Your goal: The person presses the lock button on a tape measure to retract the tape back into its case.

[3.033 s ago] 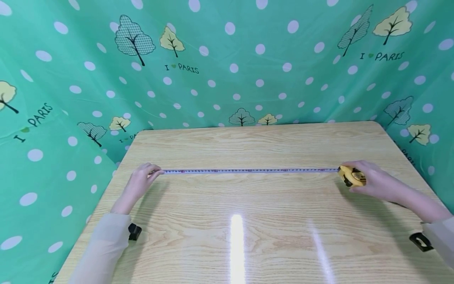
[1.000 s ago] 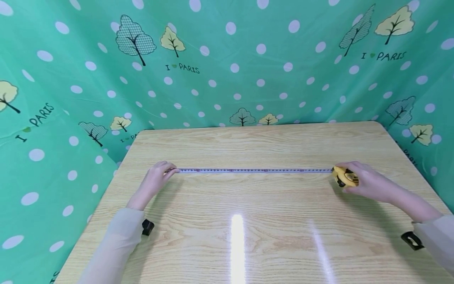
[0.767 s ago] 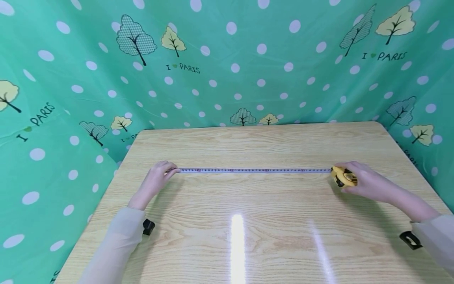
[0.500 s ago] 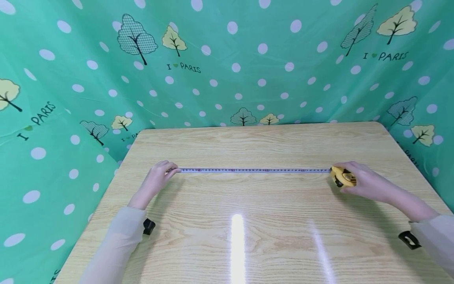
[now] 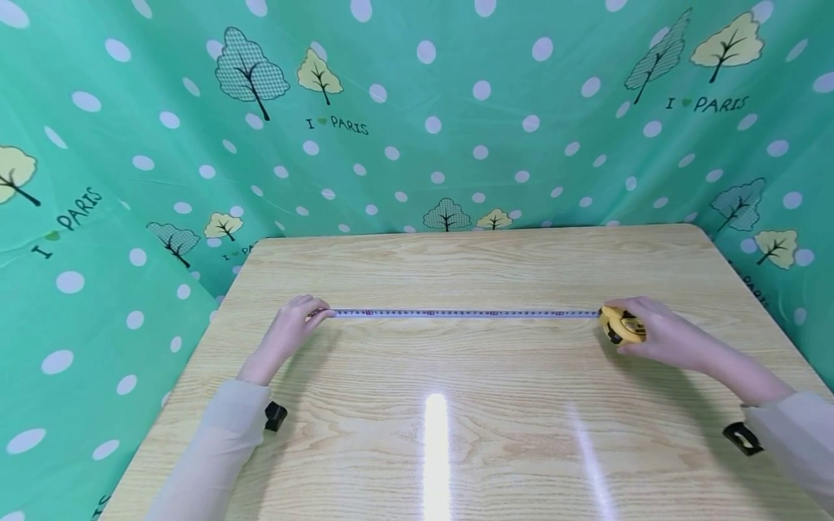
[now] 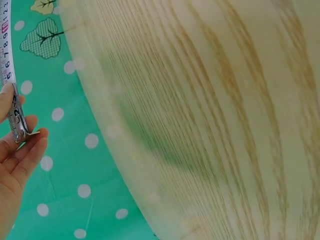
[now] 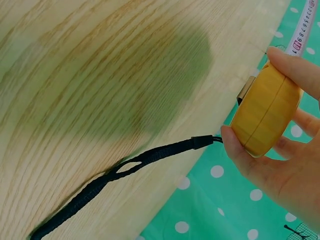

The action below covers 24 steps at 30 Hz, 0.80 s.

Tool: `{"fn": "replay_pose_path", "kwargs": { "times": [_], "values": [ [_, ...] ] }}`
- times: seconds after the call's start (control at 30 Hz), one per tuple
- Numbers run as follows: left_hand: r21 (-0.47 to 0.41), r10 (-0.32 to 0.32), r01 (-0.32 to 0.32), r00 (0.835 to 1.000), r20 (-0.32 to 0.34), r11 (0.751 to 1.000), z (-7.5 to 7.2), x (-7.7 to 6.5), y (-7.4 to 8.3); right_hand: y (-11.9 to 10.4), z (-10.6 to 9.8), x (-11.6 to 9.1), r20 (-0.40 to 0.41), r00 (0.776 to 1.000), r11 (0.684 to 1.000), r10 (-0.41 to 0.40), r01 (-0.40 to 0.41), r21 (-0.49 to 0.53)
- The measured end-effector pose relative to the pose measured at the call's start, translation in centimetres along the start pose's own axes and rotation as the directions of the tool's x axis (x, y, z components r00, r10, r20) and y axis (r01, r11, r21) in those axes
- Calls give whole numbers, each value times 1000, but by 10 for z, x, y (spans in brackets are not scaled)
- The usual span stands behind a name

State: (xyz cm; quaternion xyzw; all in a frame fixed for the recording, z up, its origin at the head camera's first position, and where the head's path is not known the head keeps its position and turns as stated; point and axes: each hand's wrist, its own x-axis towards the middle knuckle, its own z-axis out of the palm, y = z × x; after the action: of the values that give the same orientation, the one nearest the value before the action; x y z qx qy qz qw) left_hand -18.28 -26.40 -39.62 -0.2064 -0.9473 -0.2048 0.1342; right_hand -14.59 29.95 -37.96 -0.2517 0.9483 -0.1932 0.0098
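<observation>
A yellow tape measure (image 5: 622, 327) sits in my right hand (image 5: 664, 334), whose fingers and thumb grip its case above the tabletop. From it the white blade (image 5: 462, 313) runs straight and level across to my left hand (image 5: 293, 325). There, thumb and fingers pinch the blade near its metal end hook (image 6: 22, 134), which shows in the left wrist view. In the right wrist view, the yellow case (image 7: 265, 112) faces the camera with a metal clip on its side. A black wrist strap (image 7: 150, 155) trails from the case.
The wood-grain table (image 5: 508, 405) lies beneath both hands, with bright light reflections at the front. Green polka-dot cloth (image 5: 391, 123) hangs behind and at both sides. Black wrist mounts (image 5: 276, 416) show by the sleeves.
Both hands have come closer together: the left moved right, the right moved left with the case. The stretch of blade between them is shorter.
</observation>
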Motion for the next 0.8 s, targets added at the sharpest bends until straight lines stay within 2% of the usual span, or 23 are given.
{"fn": "replay_pose_path", "kwargs": {
  "times": [0.37, 0.8],
  "values": [
    [11, 15, -15, 1000, -8, 1000, 2, 1, 2, -2, 3, 3, 17, 1000, 1000, 13, -13, -13],
    [-17, 58, -59, 998, -32, 998, 7, 3, 2, -5, 6, 7, 9, 1000, 1000, -11, 11, -4]
  ]
}}
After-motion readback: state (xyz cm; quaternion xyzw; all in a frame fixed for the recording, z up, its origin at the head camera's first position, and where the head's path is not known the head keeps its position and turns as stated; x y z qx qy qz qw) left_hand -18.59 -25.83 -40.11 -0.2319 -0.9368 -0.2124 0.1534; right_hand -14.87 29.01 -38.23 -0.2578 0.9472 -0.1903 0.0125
